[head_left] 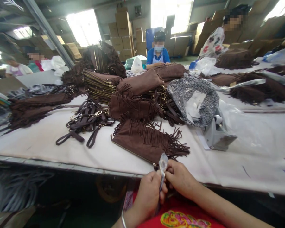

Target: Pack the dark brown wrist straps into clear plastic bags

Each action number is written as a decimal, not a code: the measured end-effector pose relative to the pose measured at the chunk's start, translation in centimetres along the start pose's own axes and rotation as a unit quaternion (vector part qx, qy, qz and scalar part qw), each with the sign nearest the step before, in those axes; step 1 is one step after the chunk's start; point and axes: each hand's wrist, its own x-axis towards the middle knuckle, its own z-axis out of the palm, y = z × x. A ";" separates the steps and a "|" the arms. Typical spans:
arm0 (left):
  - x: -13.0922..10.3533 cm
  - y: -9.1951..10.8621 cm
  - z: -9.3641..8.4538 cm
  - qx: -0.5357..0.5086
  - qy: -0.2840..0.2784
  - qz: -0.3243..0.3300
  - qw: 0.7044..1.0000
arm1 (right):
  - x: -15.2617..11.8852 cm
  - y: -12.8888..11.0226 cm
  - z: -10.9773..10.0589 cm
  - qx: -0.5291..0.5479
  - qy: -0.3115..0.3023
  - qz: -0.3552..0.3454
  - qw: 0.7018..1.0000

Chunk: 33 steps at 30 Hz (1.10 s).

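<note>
At the table's front edge, my left hand (150, 189) is closed around a narrow strip with a small clasp-like end in clear plastic wrap (163, 162). Pinching the same plastic-wrapped piece from the other side is my right hand (180, 177); its exact finger grip is partly hidden. Just beyond both hands lies a brown fringed pouch (137, 139), flat on the table, its zipper edge toward me. A small metal fitting shows at the pouch's near corner, close to my fingers. Left of the pouch sits a pile of dark wrist straps (87, 122) with gold-coloured clasps.
Stacked brown pouches (142, 82) rise behind the nearest one. On the right stand a grey tape dispenser (218, 136) and a speckled grey fabric ring (194, 98) holding white paper. Across the white-covered table (38, 142) sits a person in blue (158, 57); other people work farther off.
</note>
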 end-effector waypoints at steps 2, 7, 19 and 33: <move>0.2 0.0 0.2 0.062 0.035 0.029 0.997 | -0.5 0.0 -0.4 0.039 -0.039 0.061 0.997; 0.4 0.5 0.6 0.225 0.041 0.154 0.961 | -1.8 -0.3 -0.7 0.270 -0.068 0.065 0.958; 0.2 2.7 0.5 0.533 0.015 0.359 0.766 | -0.9 -0.2 -1.4 0.516 -0.023 0.062 0.854; 3.7 3.1 2.3 -0.130 -0.058 -0.020 0.990 | -1.2 -0.2 -1.8 0.546 -0.060 0.062 0.833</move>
